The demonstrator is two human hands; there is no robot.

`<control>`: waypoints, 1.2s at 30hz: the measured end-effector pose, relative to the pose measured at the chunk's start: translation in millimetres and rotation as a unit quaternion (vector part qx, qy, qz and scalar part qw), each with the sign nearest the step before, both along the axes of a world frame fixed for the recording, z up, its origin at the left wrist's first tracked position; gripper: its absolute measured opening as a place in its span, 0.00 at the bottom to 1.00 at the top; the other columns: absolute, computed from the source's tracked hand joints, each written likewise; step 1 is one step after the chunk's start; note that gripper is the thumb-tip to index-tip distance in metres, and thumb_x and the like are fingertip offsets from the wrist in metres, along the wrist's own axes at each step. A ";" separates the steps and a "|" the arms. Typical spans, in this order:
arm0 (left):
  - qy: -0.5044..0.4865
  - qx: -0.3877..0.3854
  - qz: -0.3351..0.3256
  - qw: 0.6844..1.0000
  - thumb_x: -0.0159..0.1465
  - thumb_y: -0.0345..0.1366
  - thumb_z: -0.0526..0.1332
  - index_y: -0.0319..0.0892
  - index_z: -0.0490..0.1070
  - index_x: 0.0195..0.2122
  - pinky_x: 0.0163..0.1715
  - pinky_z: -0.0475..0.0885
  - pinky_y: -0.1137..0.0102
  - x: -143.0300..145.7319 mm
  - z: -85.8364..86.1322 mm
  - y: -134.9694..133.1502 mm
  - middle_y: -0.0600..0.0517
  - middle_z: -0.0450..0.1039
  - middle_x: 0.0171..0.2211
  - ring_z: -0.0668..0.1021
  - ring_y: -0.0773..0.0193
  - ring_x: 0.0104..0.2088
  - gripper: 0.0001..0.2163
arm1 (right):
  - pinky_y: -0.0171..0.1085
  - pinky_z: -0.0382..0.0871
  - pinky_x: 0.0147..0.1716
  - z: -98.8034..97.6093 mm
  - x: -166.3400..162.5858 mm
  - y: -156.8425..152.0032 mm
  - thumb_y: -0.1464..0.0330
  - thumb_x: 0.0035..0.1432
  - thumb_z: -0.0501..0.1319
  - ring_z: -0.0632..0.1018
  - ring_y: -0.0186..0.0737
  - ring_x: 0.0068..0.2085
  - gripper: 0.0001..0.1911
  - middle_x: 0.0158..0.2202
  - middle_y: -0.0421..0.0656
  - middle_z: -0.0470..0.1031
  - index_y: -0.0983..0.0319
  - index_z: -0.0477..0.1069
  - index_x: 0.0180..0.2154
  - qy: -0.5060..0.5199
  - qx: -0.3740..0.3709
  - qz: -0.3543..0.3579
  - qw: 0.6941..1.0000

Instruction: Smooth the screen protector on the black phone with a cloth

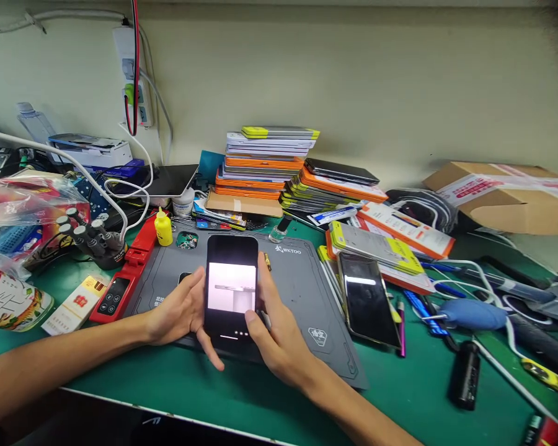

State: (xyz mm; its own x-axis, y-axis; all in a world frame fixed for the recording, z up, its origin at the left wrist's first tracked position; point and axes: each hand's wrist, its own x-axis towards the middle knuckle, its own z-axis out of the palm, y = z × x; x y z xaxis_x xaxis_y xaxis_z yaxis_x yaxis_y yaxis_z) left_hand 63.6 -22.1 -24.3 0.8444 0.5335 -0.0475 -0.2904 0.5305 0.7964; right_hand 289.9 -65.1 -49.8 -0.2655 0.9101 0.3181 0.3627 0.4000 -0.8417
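A black smartphone (230, 248) stands tilted up toward me over the grey work mat, its lit screen showing a pale picture between dark bands. My right hand (279, 334) grips its right edge, the thumb lying at the lower right of the screen. Along the left edge, my left hand (181, 313) holds the phone too, with one finger stretched out below it; the fingers behind the phone are hidden. Just left of the phone, a small dark object (184, 277) shows partly on the mat (297, 303).
A red device (114, 297), a cigarette pack (77, 303) and a yellow bottle (163, 228) lie left. Stacked flat boxes (255, 164) stand behind. To the right are another phone (367, 297), a blue blower (472, 314), cables and a cardboard box (511, 198).
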 end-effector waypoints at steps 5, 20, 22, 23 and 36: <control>0.015 0.001 0.000 1.000 0.78 0.62 0.41 0.62 0.48 0.79 0.36 0.89 0.55 0.5 0.4 0.4 0.40 0.59 0.77 0.74 0.36 0.68 0.32 | 0.50 0.85 0.48 0.9 -4.3 1.2 0.59 0.71 0.64 0.84 0.54 0.55 0.54 0.72 0.55 0.70 0.55 0.28 0.81 0.015 -0.027 -0.018 0.999; 0.021 -0.001 -0.006 1.000 0.78 0.61 0.45 0.58 0.47 0.80 0.39 0.89 0.57 0.7 3.4 -1.0 0.39 0.60 0.76 0.71 0.35 0.70 0.33 | 0.54 0.85 0.50 4.0 -0.4 1.9 0.56 0.65 0.70 0.84 0.58 0.54 0.61 0.69 0.56 0.73 0.56 0.29 0.81 0.008 -0.035 -0.008 0.999; 0.022 -0.001 -0.004 1.000 0.78 0.60 0.45 0.59 0.48 0.80 0.40 0.89 0.56 0.8 3.1 -1.1 0.40 0.60 0.77 0.71 0.35 0.70 0.32 | 0.54 0.84 0.51 4.2 1.5 3.3 0.55 0.68 0.68 0.84 0.58 0.55 0.58 0.71 0.55 0.71 0.55 0.30 0.81 0.020 -0.035 0.012 0.999; 0.022 -0.001 -0.003 1.000 0.78 0.60 0.45 0.59 0.49 0.80 0.40 0.89 0.56 0.9 3.2 -1.0 0.40 0.60 0.77 0.72 0.35 0.70 0.32 | 0.54 0.84 0.52 4.4 2.6 3.6 0.56 0.71 0.64 0.84 0.57 0.55 0.54 0.72 0.54 0.70 0.54 0.30 0.81 0.022 -0.029 0.016 0.999; -0.004 -0.042 0.012 0.999 0.78 0.61 0.42 0.58 0.49 0.79 0.33 0.89 0.56 0.0 2.3 3.0 0.38 0.64 0.74 0.76 0.35 0.66 0.32 | 0.56 0.75 0.63 6.4 8.6 11.3 0.61 0.79 0.46 0.79 0.52 0.63 0.36 0.72 0.48 0.70 0.52 0.37 0.81 0.061 -0.036 0.041 0.997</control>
State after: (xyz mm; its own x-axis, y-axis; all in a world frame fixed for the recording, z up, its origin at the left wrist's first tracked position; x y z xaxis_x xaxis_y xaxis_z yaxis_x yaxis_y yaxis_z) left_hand 63.7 -19.1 -22.0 0.8316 0.5486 -0.0866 -0.3099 0.5877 0.7473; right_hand 298.5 -53.8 -43.4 -0.3039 0.9083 0.2873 0.2242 0.3613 -0.9051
